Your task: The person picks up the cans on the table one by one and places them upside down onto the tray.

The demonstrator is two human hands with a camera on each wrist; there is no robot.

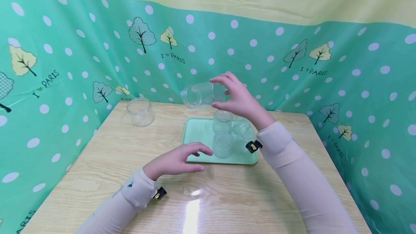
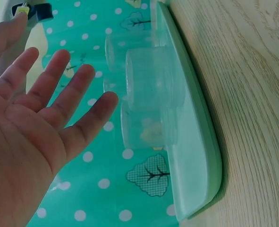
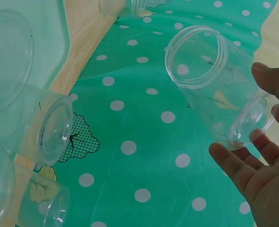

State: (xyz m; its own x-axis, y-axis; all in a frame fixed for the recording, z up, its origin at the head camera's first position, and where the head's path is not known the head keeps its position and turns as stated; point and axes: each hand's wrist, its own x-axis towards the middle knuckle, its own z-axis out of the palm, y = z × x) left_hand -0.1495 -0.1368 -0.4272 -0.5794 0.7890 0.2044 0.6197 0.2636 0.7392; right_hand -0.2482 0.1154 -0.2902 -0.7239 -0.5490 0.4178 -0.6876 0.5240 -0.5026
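Right grip (image 1: 238,101) pinching a held jar (image 1: 202,95) by its base end
The held jar is hanging sideways above the tray (image 1: 199,133)'s far edge; the left grip (image 1: 175,160) is hovering spread. Clear jars (image 1: 222,147) are standing on the tray, a wide jar (image 1: 141,115) near the worktop (image 1: 97,161)'s far-left corner.

Clear jar (image 1: 202,95), sideways in midair, open end leftward, in right hand (image 1: 238,98)

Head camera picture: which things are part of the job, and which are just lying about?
Likely part of the job:
tipped clear jar, held in the right hand
mint-green tray
clear jars on it
perhaps the lone jar left of it

Just there:
polka-dot curtain
wood-grain table
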